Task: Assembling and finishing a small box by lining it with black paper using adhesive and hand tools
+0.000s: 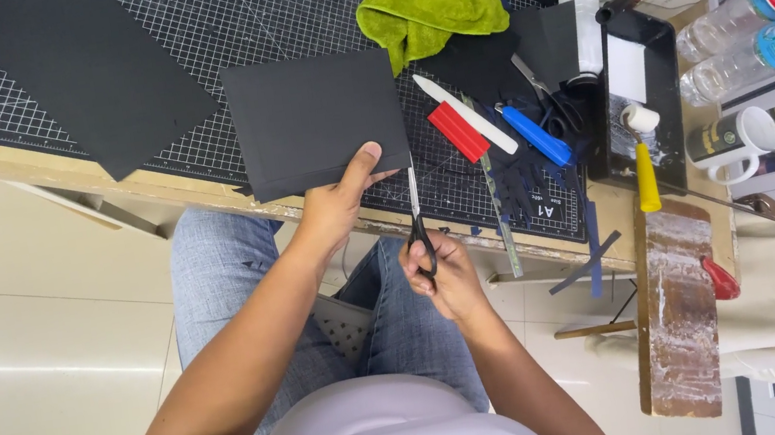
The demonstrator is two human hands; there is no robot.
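Right now the left hand (334,210) pinches the lower right corner of a black card sheet (315,122), thumb on top, holding it over the near edge of the gridded cutting mat (208,20). Just beside it the right hand (443,275) is closed through the handles of black scissors (419,228), whose blades point up along the sheet's right edge. Further right on the mat lie a red strip (457,132), a white bone folder (466,114) and a blue-handled tool (535,134); a green cloth (428,2) sits behind the sheet.
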